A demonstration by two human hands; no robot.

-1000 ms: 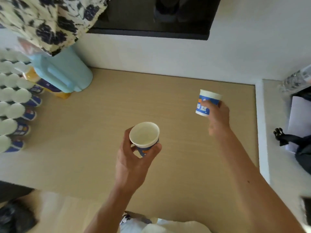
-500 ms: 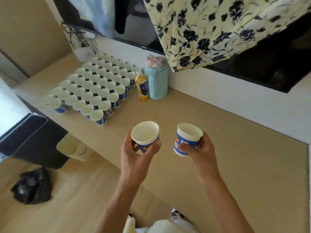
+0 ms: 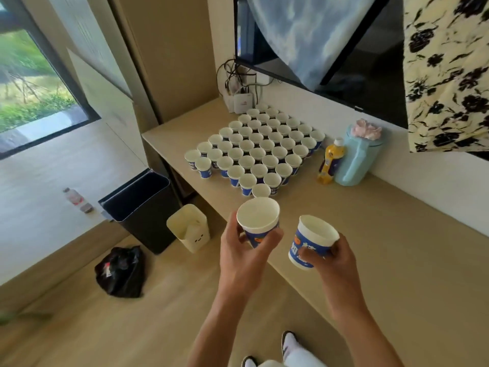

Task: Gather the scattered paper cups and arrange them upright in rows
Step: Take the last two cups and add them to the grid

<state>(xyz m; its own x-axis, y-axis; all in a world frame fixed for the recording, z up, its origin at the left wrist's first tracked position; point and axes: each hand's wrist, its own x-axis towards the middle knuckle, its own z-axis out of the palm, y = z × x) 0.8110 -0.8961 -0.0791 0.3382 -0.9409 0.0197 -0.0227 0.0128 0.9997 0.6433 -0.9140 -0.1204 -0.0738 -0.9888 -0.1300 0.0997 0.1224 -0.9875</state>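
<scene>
Pale counter (image 3: 402,223); left hand (image 3: 243,258) around one paper cup (image 3: 258,221), right hand (image 3: 334,260) around second cup (image 3: 313,241).

Counter (image 3: 383,234) lies open beside cup rows (image 3: 259,152); yellow bottle (image 3: 330,161) seemingly touches their corner.

The person turned left along the counter (image 3: 397,234), and the block of upright cups (image 3: 259,152), a second before only a sliver at the edge of sight, came to stand straight ahead. The right hand (image 3: 336,263), which had been stretched far out over the wood, drew in until the right cup (image 3: 312,242) hung beside the left cup (image 3: 258,221) held in the left hand (image 3: 246,258). Both cups moved nearer the block, the left cup ending just short of its nearest corner.
</scene>
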